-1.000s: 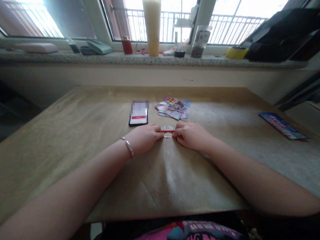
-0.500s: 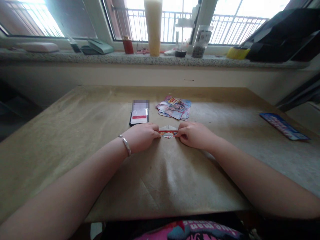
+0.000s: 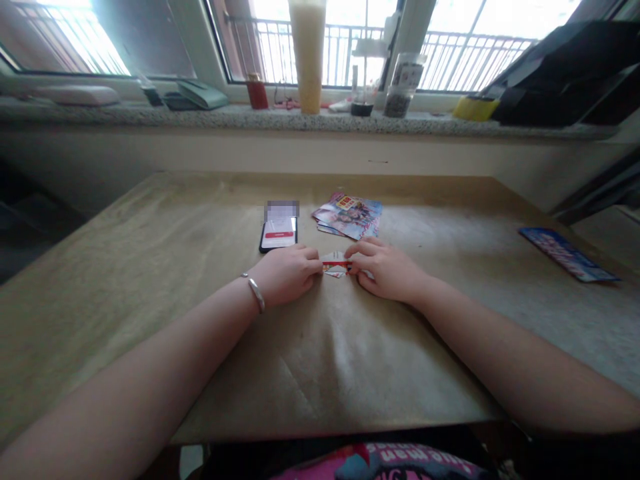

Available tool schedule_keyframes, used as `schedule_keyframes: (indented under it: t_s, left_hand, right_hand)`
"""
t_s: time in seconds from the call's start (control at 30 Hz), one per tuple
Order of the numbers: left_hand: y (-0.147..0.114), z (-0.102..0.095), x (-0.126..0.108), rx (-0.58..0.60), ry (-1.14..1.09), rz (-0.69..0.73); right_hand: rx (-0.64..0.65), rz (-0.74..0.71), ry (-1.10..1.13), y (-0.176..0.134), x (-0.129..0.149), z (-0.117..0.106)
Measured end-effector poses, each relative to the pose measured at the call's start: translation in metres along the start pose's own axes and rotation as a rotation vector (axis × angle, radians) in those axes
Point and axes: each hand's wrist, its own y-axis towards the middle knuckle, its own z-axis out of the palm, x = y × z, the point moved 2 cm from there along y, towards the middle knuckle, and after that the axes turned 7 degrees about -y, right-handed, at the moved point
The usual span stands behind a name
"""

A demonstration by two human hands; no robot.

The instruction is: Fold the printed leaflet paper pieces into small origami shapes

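Note:
A small folded paper (image 3: 336,265), white with a red band and a pointed front flap, lies flat on the table between my two hands. My left hand (image 3: 293,270), with a silver bracelet at the wrist, is closed with its fingertips pinching the paper's left end. At the right end, my right hand (image 3: 385,267) has its curled fingertips on the paper. Its thumb sits lower, a little apart from the index finger. Both hands hide the paper's outer ends.
Beyond my left hand lies a phone (image 3: 279,230) with a lit screen. A stack of printed leaflets (image 3: 350,217) is behind the paper. A blue printed packet (image 3: 567,255) lies far right. Bottles, cases and a black bag (image 3: 565,73) stand along the stone windowsill (image 3: 250,122).
My right hand's fingers have loosened from a tight pinch and shifted slightly left over the paper's right end. The left hand stays nearly in place.

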Motion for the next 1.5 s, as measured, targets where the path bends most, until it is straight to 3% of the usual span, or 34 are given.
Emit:
schedule_keyframes:
  t_s: [0.17,0.53,0.87,1.1,1.33,1.5]
  left_hand:
    - [0.001,0.005,0.002,-0.051,-0.018,0.067]
    - [0.001,0.011,0.002,-0.115,-0.017,0.175]
    - [0.001,0.017,0.005,-0.112,-0.086,0.112]
    - [0.002,0.016,0.005,-0.126,-0.152,0.046]
    - [0.004,0.011,0.002,-0.088,-0.245,-0.018]
    - [0.004,0.012,0.001,-0.079,-0.278,0.031]
  right_hand:
    - [-0.015,-0.013,0.045,-0.001,-0.002,0.007]
    - [-0.034,0.198,0.071,0.000,-0.005,0.006]
    - [-0.127,0.048,0.097,0.000,-0.010,0.015]
    - [-0.070,-0.002,0.135,0.000,-0.011,0.012]
    - [-0.049,-0.037,-0.014,0.000,-0.002,0.009]
    - [-0.070,-0.042,0.010,0.001,-0.001,0.011]
